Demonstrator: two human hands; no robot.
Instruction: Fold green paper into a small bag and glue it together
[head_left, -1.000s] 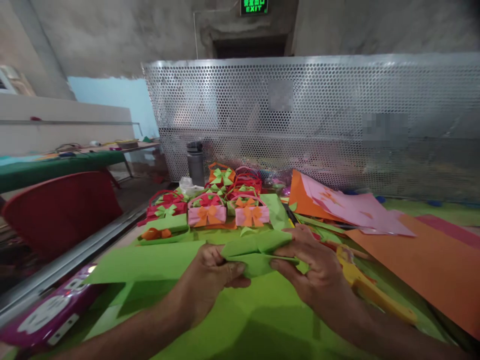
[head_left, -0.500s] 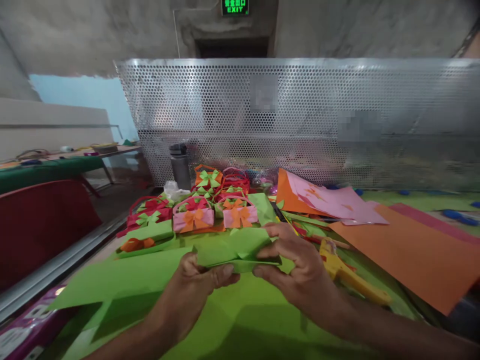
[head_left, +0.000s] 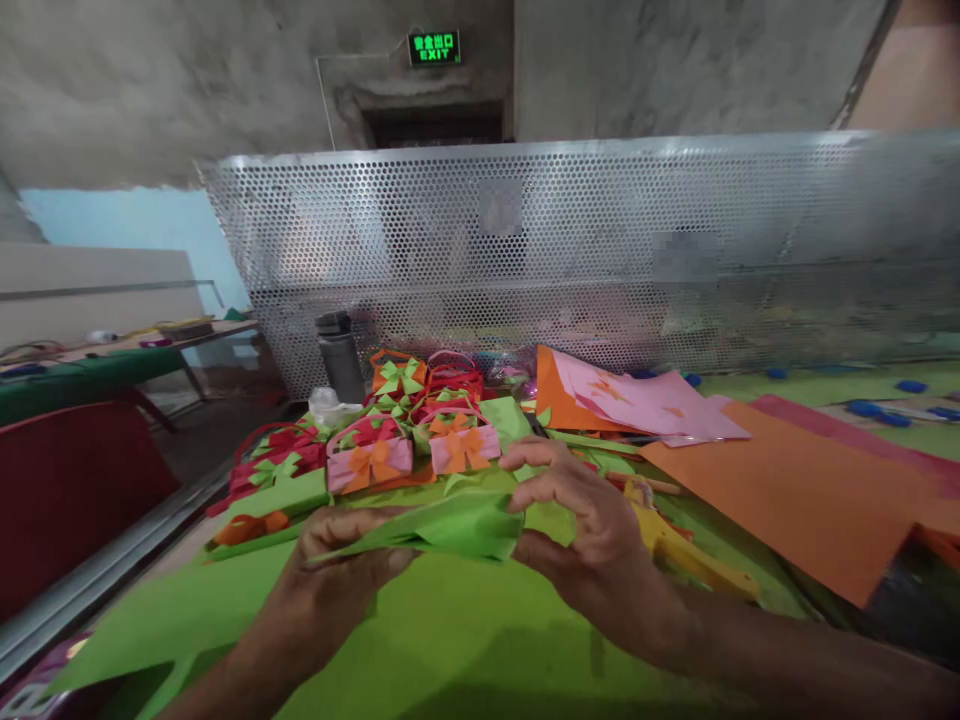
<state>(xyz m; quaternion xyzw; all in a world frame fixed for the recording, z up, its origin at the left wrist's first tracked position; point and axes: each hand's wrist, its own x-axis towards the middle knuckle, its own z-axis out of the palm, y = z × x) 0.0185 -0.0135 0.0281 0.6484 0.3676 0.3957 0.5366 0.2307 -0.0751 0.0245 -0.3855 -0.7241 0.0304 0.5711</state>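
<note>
A folded piece of green paper (head_left: 457,525) is up in front of me, tilted so that its long edge shows. My left hand (head_left: 330,580) pinches its left end between thumb and fingers. At the right end, my right hand (head_left: 600,540) curls its thumb and fingertips around the paper's edge. Just beyond stand small paper handbags with bows, among them a pink one (head_left: 370,463) and another pink one (head_left: 465,450), both with orange bows. A folded green paper piece with an orange bow (head_left: 251,527) lies left of them.
A yellow glue gun (head_left: 675,550) lies beside my right hand. Orange sheets (head_left: 795,490) and pink sheets (head_left: 637,395) spread at the right. A large green sheet (head_left: 172,610) lies at the left. A dark bottle (head_left: 340,360) stands before the perforated metal screen (head_left: 420,230).
The folded green paper has tipped, now showing more edge-on. My left hand has moved left along it, and my right-hand fingers have shifted to its right end. The view has turned slightly.
</note>
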